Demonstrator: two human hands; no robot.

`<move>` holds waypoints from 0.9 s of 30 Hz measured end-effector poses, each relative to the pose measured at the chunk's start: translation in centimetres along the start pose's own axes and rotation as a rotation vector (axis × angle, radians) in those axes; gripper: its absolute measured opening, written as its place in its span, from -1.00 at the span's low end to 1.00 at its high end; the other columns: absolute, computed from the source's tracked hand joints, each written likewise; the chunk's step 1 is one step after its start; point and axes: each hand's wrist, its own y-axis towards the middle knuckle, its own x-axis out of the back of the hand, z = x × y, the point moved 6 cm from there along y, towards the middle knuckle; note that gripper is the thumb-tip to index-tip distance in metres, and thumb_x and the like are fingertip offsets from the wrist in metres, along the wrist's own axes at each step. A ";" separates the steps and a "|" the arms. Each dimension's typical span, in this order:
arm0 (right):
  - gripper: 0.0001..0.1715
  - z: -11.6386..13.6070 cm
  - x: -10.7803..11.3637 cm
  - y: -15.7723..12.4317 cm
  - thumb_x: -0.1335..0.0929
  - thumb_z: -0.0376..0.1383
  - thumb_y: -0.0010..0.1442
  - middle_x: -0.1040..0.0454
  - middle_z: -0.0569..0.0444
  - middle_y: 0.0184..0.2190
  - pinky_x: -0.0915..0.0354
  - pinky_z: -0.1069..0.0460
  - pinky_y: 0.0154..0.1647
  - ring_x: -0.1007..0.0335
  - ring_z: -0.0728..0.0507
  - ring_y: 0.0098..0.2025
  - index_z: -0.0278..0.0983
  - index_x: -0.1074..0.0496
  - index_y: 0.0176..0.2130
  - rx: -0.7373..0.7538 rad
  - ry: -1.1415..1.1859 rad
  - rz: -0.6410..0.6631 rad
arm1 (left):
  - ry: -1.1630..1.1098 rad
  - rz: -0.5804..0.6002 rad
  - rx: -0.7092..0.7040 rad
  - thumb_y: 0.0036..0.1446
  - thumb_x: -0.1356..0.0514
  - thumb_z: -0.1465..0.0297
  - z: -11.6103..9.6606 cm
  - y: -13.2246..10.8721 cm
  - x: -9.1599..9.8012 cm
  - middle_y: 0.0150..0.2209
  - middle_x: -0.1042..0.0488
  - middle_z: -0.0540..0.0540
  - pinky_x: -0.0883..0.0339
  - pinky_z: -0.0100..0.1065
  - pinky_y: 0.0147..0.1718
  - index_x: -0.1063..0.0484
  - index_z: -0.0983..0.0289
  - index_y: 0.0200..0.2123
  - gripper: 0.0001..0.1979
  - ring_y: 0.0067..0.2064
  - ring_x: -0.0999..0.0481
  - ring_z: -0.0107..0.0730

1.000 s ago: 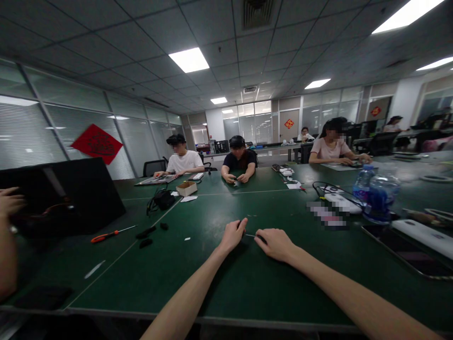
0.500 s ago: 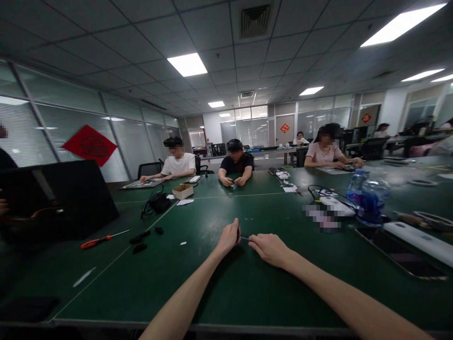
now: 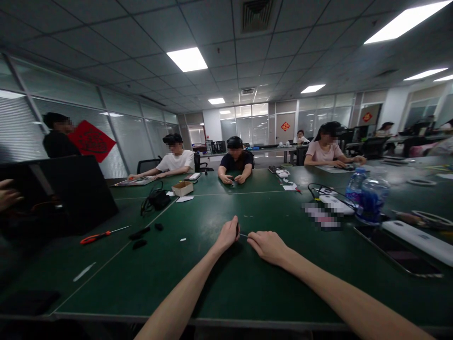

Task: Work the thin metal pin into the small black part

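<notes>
Small dark item (image 3: 237,230), mostly hidden, pinched in closed fingers of left hand (image 3: 226,236) over worktop (image 3: 198,283); thin sliver (image 3: 243,234) poking toward right hand (image 3: 267,247), fingers loosely curled, any hold impossible to make out.

Views: 1, a camera worn on the person's head.
Position: above the near edge of the green table (image 3: 198,295), behind the person's forearms.
Facing: forward along the table, toward the far glass wall (image 3: 247,130).
Nearness: the left hand (image 3: 226,236) and right hand (image 3: 267,248) lay close to the lens; the seated co-worker (image 3: 236,160) at the far side sat well away.
Field: very wide, bowed at the edges, reaching from the ceiling tiles (image 3: 141,28) down to the table edge.
</notes>
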 end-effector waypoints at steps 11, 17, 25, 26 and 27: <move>-0.48 0.4 -0.1 -0.2 -0.01 -0.05 0.34 -0.46 -0.03 -0.23 -0.24 0.01 -0.19 -0.41 -0.13 -0.23 -0.20 -0.34 -0.03 -0.017 -0.017 -0.021 | -0.023 -0.010 0.031 0.16 0.30 -0.03 1.0 0.5 -0.3 -0.73 -0.28 0.03 -0.20 -0.38 -0.46 -0.35 0.31 -0.58 -0.32 -0.62 -0.30 -0.40; -0.53 0.8 -1.3 -0.1 -0.05 -0.08 0.33 -0.43 -0.03 -0.18 -0.29 0.01 -0.24 -0.41 -0.14 -0.20 -0.14 -0.19 0.13 -0.068 0.027 -0.030 | 0.071 -0.161 0.019 0.21 0.32 0.05 0.8 0.6 0.8 -0.60 -0.41 0.10 -0.18 -0.37 -0.38 -0.35 0.30 -0.61 -0.33 -0.48 -0.40 -0.34; -0.51 0.5 -2.2 -0.2 -0.04 -0.08 0.33 -0.42 -0.06 -0.19 -0.30 -0.02 -0.29 -0.41 -0.17 -0.23 -0.14 -0.19 0.14 -0.084 0.055 -0.018 | 0.185 -0.227 -0.025 0.24 0.31 0.09 0.4 0.6 0.2 -0.60 -0.40 0.10 -0.14 -0.37 -0.35 -0.34 0.27 -0.64 -0.35 -0.48 -0.39 -0.35; -0.52 0.5 -2.2 -0.2 -0.04 -0.08 0.33 -0.42 -0.06 -0.19 -0.30 -0.01 -0.28 -0.41 -0.16 -0.23 -0.15 -0.19 0.13 -0.086 0.063 -0.011 | 0.188 -0.232 -0.026 0.24 0.32 0.09 0.4 0.6 0.2 -0.60 -0.40 0.10 -0.14 -0.37 -0.35 -0.34 0.27 -0.64 -0.34 -0.48 -0.39 -0.34; -0.52 0.5 -2.2 -0.2 -0.04 -0.09 0.33 -0.43 -0.06 -0.19 -0.30 -0.01 -0.28 -0.41 -0.16 -0.23 -0.15 -0.20 0.13 -0.090 0.067 -0.003 | 0.190 -0.234 -0.026 0.24 0.32 0.09 0.4 0.6 0.2 -0.60 -0.40 0.11 -0.14 -0.37 -0.35 -0.35 0.27 -0.64 -0.33 -0.48 -0.39 -0.33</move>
